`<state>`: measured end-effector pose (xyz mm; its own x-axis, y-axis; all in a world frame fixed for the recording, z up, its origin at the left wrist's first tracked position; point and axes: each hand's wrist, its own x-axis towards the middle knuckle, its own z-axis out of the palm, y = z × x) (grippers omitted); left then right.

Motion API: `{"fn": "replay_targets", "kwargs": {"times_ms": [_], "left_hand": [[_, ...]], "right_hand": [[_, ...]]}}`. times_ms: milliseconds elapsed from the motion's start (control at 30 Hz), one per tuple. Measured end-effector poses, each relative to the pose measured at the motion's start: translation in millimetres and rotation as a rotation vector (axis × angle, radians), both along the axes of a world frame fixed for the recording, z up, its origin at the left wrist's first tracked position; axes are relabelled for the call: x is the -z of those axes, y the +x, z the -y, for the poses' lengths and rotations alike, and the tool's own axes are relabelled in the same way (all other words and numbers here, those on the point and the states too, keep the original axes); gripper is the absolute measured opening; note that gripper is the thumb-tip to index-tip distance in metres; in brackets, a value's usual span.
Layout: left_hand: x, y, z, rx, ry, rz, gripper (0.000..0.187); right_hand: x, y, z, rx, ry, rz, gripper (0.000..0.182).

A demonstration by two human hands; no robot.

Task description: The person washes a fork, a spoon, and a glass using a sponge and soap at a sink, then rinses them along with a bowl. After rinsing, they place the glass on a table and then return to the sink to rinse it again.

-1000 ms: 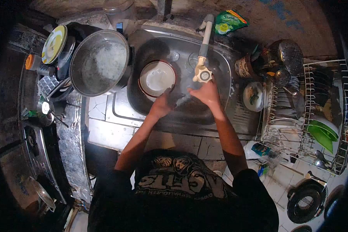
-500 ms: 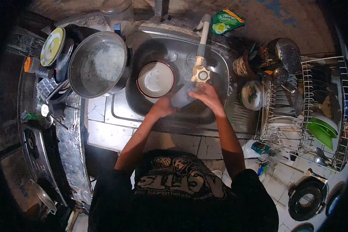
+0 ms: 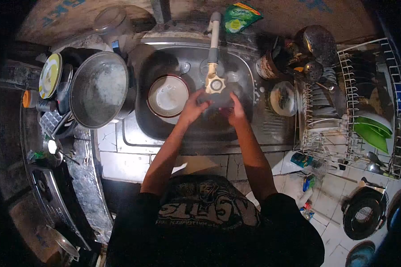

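Under the tap (image 3: 216, 84), a blurred translucent container (image 3: 223, 99) is between my two hands over the steel sink (image 3: 187, 133). My left hand (image 3: 193, 109) grips its left side, with the thumb pointing inward. On the other side, my right hand (image 3: 237, 110) holds it with fingers raised along the edge. The container's exact shape is hard to make out. Left of my left hand, a white bowl with a dark red rim (image 3: 168, 95) rests in the basin. A clear glass-like item (image 3: 182, 67) lies behind the bowl.
A large pot (image 3: 99, 89) stands left of the sink, beside stacked plates (image 3: 50, 76). On the right are a clear bowl (image 3: 283, 99), a utensil holder (image 3: 267, 66) and a wire dish rack (image 3: 327, 138). A green pouch (image 3: 241, 18) lies behind the tap.
Both hands have risen closer beneath the tap, and the container between them has turned. The whole view has shifted slightly.
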<state>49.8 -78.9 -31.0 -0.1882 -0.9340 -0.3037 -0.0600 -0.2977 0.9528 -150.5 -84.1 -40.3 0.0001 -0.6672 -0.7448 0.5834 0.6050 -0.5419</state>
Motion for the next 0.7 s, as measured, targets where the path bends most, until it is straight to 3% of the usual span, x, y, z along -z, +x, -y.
{"fn": "replay_targets", "kwargs": {"times_ms": [33, 100, 233, 300, 333, 367, 433, 467, 533, 633, 667, 700], "left_hand": [[13, -6, 6, 0.008, -0.001, -0.001, 0.052], [64, -17, 15, -0.104, -0.369, 0.178, 0.042], [68, -12, 20, -0.226, -0.393, 0.329, 0.040], [68, 5, 25, -0.123, -0.288, 0.394, 0.041], [67, 4, 27, -0.219, -0.023, 0.218, 0.045], [70, 6, 26, -0.223, -0.023, 0.219, 0.045], [77, 8, 25, -0.191, -0.034, 0.428, 0.062], [73, 5, 22, -0.192, -0.034, 0.425, 0.062], [51, 0, 15, -0.297, 0.397, -0.084, 0.049], [7, -5, 15, -0.203, 0.237, 0.061, 0.045], [14, -7, 19, -0.201, 0.236, 0.056, 0.045], [30, -10, 27, -0.080, 0.072, 0.275, 0.038]], "right_hand": [[4, -5, 1, -0.049, -0.065, 0.043, 0.045], [-7, -3, 0, -0.026, -0.036, 0.009, 0.042], [0, 6, -2, -0.119, -0.049, 0.026, 0.043], [-10, 13, -7, -0.267, -0.090, -0.071, 0.046], [-15, 17, -10, -0.407, -0.133, -0.167, 0.050], [-9, 18, -11, -0.411, -0.134, -0.166, 0.050], [9, 15, -14, -0.361, -0.493, -0.242, 0.055], [-2, 16, -13, -0.362, -0.492, -0.244, 0.055], [-39, 26, -5, -0.287, -0.276, -0.364, 0.061], [-30, 18, -14, -0.240, -0.301, -0.576, 0.068], [-29, 12, -14, -0.239, -0.301, -0.581, 0.068], [-30, 6, -17, -0.235, -0.365, -0.664, 0.070]]}}
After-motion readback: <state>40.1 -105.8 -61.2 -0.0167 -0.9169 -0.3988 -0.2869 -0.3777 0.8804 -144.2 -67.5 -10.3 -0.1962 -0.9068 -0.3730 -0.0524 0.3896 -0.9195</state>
